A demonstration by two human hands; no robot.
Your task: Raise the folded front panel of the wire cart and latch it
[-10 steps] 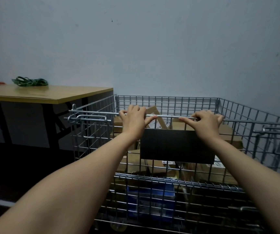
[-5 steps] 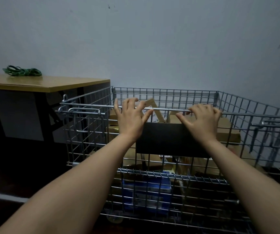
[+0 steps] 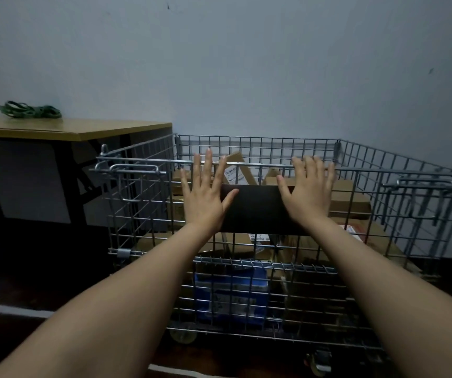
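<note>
Grey painted wall (image 3: pixel 246 64); wooden table (image 3: pixel 83 129) left; wire cart (image 3: pixel 410 214) on dark floor; left hand (image 3: pixel 203 197), right hand (image 3: pixel 306 195) spread flat against raised front panel (image 3: pixel 148 222).

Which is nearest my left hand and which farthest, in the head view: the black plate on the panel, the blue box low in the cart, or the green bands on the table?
From the left hand:
1. Black plate, touching its thumb side.
2. Blue box, below.
3. Green bands, far left on the table.

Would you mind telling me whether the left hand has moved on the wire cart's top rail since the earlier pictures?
Yes. The left hand has let go: its fingers, earlier curled over the silver top rail, now stand straight and spread, palm against the raised front panel.
</note>
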